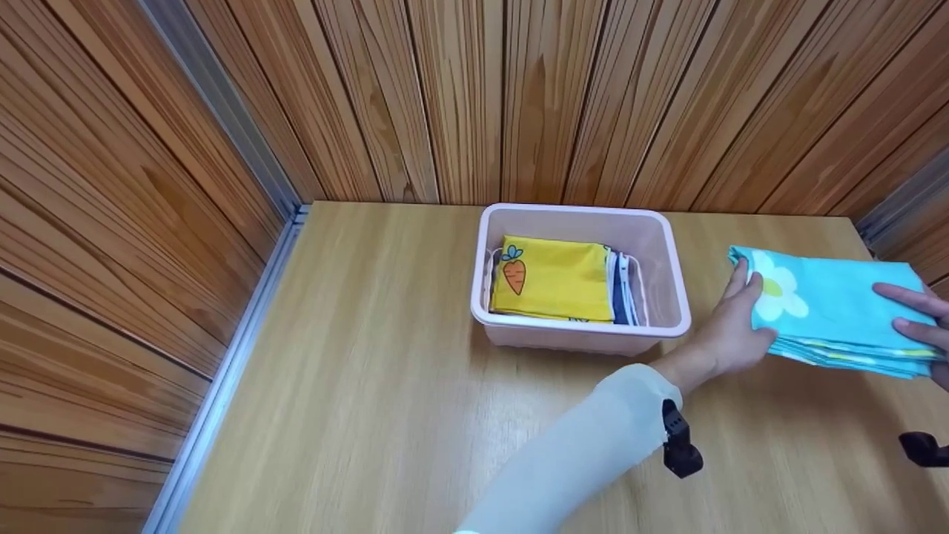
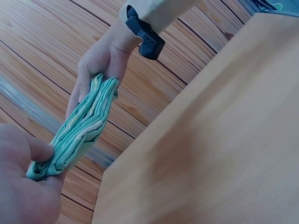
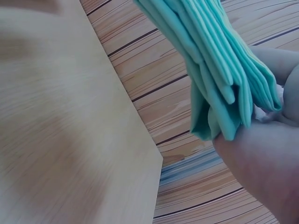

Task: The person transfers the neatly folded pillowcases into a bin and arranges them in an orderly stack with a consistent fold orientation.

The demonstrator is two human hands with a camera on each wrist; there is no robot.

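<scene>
A turquoise folded cloth (image 1: 838,297) with a white flower print is held above the table's right side, its many layers stacked. My left hand (image 1: 741,319) grips its left end, thumb on the near side and fingers on the far side. At the other end my right hand (image 1: 923,326), partly cut off by the frame edge, holds the cloth between fingers and thumb. Both wrist views show the layered folds of the cloth (image 2: 77,130) pinched at its ends; the right hand (image 3: 266,144) is close up in its own view.
Left of the hands, a pale pink plastic bin (image 1: 571,337) stands on the wooden table (image 1: 371,415). Inside it lie a yellow folded cloth (image 1: 556,278) with a carrot print and a dark blue and white folded cloth (image 1: 624,289). Wood-plank walls (image 1: 467,96) border the table.
</scene>
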